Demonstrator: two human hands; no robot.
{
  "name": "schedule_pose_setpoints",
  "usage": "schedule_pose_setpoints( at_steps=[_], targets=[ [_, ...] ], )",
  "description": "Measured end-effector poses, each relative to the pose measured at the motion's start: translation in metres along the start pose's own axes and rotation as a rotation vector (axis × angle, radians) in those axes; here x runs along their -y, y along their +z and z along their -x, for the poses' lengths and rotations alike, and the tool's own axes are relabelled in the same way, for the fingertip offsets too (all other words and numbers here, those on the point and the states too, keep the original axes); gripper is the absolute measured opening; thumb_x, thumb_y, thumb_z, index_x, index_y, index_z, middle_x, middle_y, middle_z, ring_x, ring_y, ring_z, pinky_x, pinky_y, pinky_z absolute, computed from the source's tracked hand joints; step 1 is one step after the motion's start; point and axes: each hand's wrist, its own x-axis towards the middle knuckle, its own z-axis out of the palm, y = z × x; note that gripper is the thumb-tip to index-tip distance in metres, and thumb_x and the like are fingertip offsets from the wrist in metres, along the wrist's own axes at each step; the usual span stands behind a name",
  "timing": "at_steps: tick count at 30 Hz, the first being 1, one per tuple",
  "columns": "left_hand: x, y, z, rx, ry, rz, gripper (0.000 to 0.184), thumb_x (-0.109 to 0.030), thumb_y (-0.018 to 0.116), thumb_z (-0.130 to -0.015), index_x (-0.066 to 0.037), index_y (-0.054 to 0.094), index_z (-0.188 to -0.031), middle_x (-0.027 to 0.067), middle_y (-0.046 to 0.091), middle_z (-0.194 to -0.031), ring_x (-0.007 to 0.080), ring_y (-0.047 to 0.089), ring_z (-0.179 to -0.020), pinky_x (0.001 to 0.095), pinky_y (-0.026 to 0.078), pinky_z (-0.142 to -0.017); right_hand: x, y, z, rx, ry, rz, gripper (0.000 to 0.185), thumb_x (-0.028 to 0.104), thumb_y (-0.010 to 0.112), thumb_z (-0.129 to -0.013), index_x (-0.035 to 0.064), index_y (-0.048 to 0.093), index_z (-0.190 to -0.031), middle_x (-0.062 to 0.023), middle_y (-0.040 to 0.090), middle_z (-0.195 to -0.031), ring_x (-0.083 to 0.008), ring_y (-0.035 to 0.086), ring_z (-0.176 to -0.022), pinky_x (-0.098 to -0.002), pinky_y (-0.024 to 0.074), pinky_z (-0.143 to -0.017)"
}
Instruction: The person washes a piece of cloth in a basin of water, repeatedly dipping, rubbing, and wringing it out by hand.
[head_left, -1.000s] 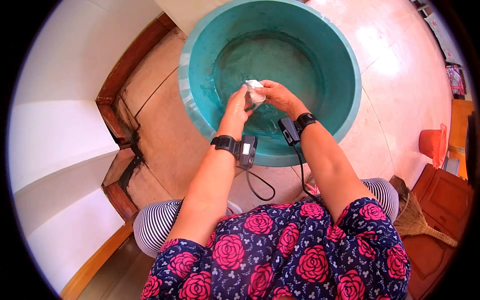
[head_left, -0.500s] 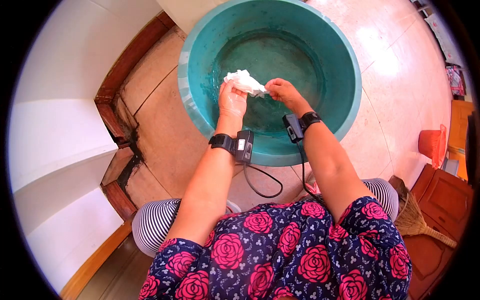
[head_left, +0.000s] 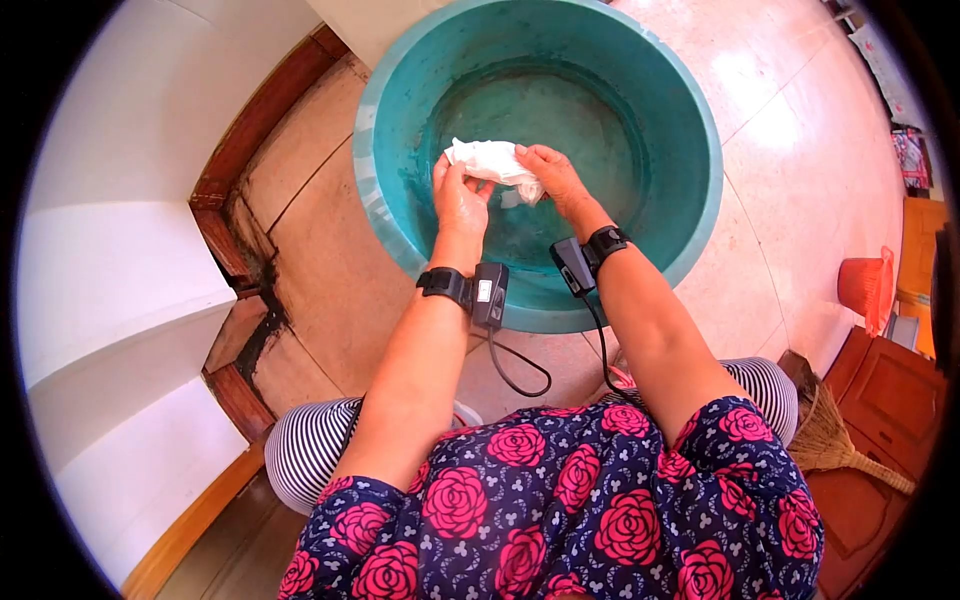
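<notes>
- Here's the white cloth, up in both my hands, over the inside of the green tub, a little nearer its left rim than its right.
- My left hand: fingers curled against the cloth's left end and underside, holding it up.
- My right hand: thumb across the top of the right end, pinching it; the other fingers are mostly hidden behind.
- Done, I'd judge: the cloth is in hand, lifted off the tub's floor.
- Not done: it's bunched lengthwise, neither opened flat nor set down. How wet or clean it is, I can't tell.
</notes>
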Motion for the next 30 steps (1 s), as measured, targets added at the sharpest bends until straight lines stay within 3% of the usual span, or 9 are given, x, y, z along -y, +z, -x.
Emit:
schedule_pose_setpoints(
  at_steps=[4,5,8,13,18,21,24,27,30],
  targets=[
    [0.015,0.007,0.002,0.007,0.064,-0.466,0.055,-0.011,0.058,-0.078,-0.015,0.028,-0.125,0.0099,0.045,-0.113,0.0210,0.051,-0.095,0.0335,0.046,-0.072,-0.004,0.003,-0.005,-0.045,-0.123,-0.118,0.026,0.032,0.062,-0.077,0.0062,0.061,-0.079,0.0010,0.057,-0.067,-0.0079,0.049,-0.056,-0.0221,0.0367,-0.048],
    [0.016,0.005,0.000,0.024,0.074,-0.526,0.064,0.000,0.058,-0.073,-0.012,0.025,-0.126,0.0100,0.044,-0.115,0.0203,0.051,-0.095,0.0312,0.047,-0.066,-0.007,0.003,-0.008,-0.077,-0.177,-0.155,0.026,0.032,0.063,-0.077,0.0053,0.062,-0.078,0.0009,0.057,-0.067,-0.0077,0.048,-0.055,-0.0221,0.0359,-0.047],
    [0.020,-0.007,-0.010,-0.004,0.102,-0.485,0.064,0.004,0.054,-0.070,-0.009,0.025,-0.126,0.0119,0.045,-0.115,0.0215,0.052,-0.095,0.0319,0.047,-0.066,-0.020,-0.013,-0.019,-0.342,-0.139,-0.064,0.025,0.028,0.064,-0.076,0.0029,0.063,-0.075,0.0006,0.057,-0.067,-0.0072,0.049,-0.057,-0.0218,0.0369,-0.049],
    [0.019,-0.024,-0.018,-0.365,0.096,-0.642,0.050,0.010,0.039,-0.068,-0.002,0.041,-0.116,0.0146,0.050,-0.108,0.0231,0.050,-0.097,0.0314,0.041,-0.083,-0.045,-0.037,-0.028,-0.687,-0.074,0.201,0.027,0.031,0.061,-0.076,0.0046,0.064,-0.081,-0.0064,0.061,-0.070,-0.0171,0.056,-0.066,-0.0309,0.0433,-0.061],
    [0.019,-0.026,-0.018,-0.520,0.213,-0.625,0.046,0.006,0.045,-0.070,0.001,0.041,-0.115,0.0155,0.049,-0.108,0.0229,0.049,-0.099,0.0301,0.038,-0.087,-0.064,-0.055,-0.031,-0.880,0.019,0.370,0.026,0.032,0.057,-0.076,0.0084,0.063,-0.083,-0.0142,0.063,-0.081,-0.0305,0.059,-0.077,-0.0384,0.0446,-0.069],
    [0.021,-0.026,-0.018,-0.549,0.128,-0.637,0.046,0.004,0.049,-0.069,0.003,0.041,-0.115,0.0154,0.049,-0.110,0.0226,0.049,-0.100,0.0306,0.038,-0.087,-0.071,-0.044,-0.024,-0.765,-0.052,0.740,0.025,0.031,0.056,-0.076,0.0090,0.063,-0.084,-0.0155,0.062,-0.086,-0.0330,0.059,-0.081,-0.0393,0.0447,-0.073],
    [0.024,-0.036,-0.024,-0.487,0.010,-0.652,0.050,0.003,0.054,-0.068,0.004,0.040,-0.116,0.0146,0.049,-0.112,0.0223,0.048,-0.102,0.0321,0.037,-0.087,-0.078,-0.038,-0.025,-0.226,-0.009,0.849,0.025,0.028,0.059,-0.074,0.0098,0.060,-0.091,-0.0126,0.063,-0.088,-0.0274,0.060,-0.082,-0.0362,0.0455,-0.073],
    [0.016,-0.019,-0.008,-0.452,0.040,-0.583,0.043,0.001,0.053,-0.069,0.004,0.044,-0.112,0.0123,0.051,-0.106,0.0212,0.049,-0.097,0.0321,0.038,-0.085,-0.042,-0.025,-0.036,-0.310,-0.184,0.304,0.024,0.027,0.062,-0.074,0.0071,0.060,-0.089,-0.0066,0.063,-0.083,-0.0172,0.059,-0.076,-0.0303,0.0458,-0.068],
    [0.021,-0.029,-0.016,-0.413,0.032,-0.594,0.033,0.000,0.049,-0.072,0.003,0.048,-0.105,0.0088,0.053,-0.098,0.0185,0.051,-0.090,0.0292,0.041,-0.080,0.047,-0.004,-0.010,0.040,-0.234,0.083,0.020,0.023,0.061,-0.079,0.0051,0.061,-0.087,0.0008,0.060,-0.077,-0.0078,0.053,-0.070,-0.0233,0.0431,-0.063]
  ],
)
